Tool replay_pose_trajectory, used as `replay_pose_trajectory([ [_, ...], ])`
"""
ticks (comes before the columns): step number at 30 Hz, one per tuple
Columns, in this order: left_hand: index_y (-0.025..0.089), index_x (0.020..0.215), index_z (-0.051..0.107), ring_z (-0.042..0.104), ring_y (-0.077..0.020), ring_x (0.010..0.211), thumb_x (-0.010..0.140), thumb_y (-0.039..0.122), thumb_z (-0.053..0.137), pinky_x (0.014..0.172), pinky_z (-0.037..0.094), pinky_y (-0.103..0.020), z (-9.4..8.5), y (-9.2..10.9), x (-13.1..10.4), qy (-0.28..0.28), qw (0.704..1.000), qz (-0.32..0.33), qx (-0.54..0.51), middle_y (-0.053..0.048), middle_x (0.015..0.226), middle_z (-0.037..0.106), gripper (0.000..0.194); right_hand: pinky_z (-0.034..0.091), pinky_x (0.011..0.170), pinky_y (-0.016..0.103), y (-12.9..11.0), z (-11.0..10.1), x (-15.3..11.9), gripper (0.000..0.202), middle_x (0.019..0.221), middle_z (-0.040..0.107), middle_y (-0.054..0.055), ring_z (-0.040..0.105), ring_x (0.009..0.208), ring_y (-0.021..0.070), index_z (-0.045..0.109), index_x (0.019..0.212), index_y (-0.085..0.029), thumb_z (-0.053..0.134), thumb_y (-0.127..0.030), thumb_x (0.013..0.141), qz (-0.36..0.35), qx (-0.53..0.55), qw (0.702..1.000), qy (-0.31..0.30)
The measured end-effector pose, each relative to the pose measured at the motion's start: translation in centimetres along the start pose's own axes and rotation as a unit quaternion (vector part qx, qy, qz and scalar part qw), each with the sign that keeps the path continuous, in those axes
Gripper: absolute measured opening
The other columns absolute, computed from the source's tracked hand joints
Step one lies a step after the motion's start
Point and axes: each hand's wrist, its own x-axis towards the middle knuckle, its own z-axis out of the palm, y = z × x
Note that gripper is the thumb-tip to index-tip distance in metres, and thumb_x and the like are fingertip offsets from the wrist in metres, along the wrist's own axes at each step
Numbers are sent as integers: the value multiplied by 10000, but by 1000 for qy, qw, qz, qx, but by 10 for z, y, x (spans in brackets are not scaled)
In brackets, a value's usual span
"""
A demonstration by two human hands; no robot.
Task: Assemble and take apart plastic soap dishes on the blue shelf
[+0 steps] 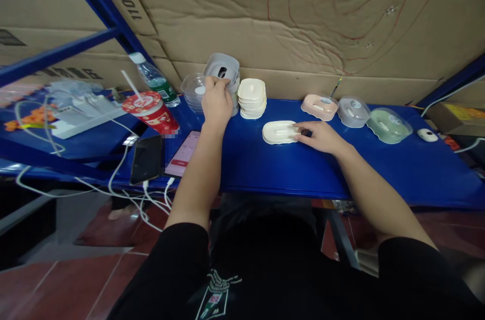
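On the blue table, a cream oval soap dish [278, 131] with a raised middle lies flat. My right hand [319, 136] pinches its right end between thumb and fingers. Farther left, my left hand [217, 100] has its fingers curled over the near rim of the top grey dish [223, 65], which tops a stack of grey ones. That grey dish is tilted toward me and has a dark oblong opening. Just right of the grey stack stands a stack of cream square-edged pieces [252, 100]. Clear plastic lids [194, 93] are stacked left of my left hand, partly hidden by it.
Clear-lidded dishes in pink [320, 107], grey [353, 111] and green [389, 125] line the right back, near a white mouse-like object [427, 135]. At left are a red cup [151, 110], a bottle [155, 80], two phones and white cables. Cardboard walls the back.
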Motion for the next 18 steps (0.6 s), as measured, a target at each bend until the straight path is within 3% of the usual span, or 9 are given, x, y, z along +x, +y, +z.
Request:
replay_pose_trajectory([
  [6, 221, 1171, 693, 640, -324, 1313, 995, 230, 623, 1186, 511, -508, 5, -2, 4, 41, 997, -1, -61, -157, 1308, 604, 190, 611, 917, 446, 3, 3, 1, 480, 1203, 841, 96, 794, 1001, 292, 784, 1358, -234, 685, -516, 982, -19, 6, 1000, -5],
  [11, 243, 1221, 634, 667, -278, 1184, 959, 247, 706, 1120, 557, -504, -1, 2, 5, 91, 993, -6, -74, -120, 1327, 568, 272, 604, 929, 456, 3, 3, 0, 496, 1218, 831, 109, 781, 992, 290, 780, 1362, -225, 660, -537, 995, -25, 2, 1000, -6],
  [14, 247, 1278, 610, 674, -222, 1058, 996, 302, 693, 1009, 604, -468, -5, 9, 2, 108, 993, -9, -53, -107, 1345, 571, 299, 608, 937, 469, 0, 2, 0, 526, 1277, 808, 123, 771, 971, 282, 753, 1402, -222, 644, -543, 1000, -27, 13, 999, 12],
  [18, 242, 1359, 580, 689, -218, 1057, 1063, 465, 607, 940, 612, -445, -4, 23, -8, 75, 995, 45, -53, -107, 1349, 604, 372, 635, 897, 491, -4, -2, 0, 688, 1360, 769, 145, 767, 963, 289, 603, 1570, -233, 624, -607, 993, 14, 45, 997, 69],
])
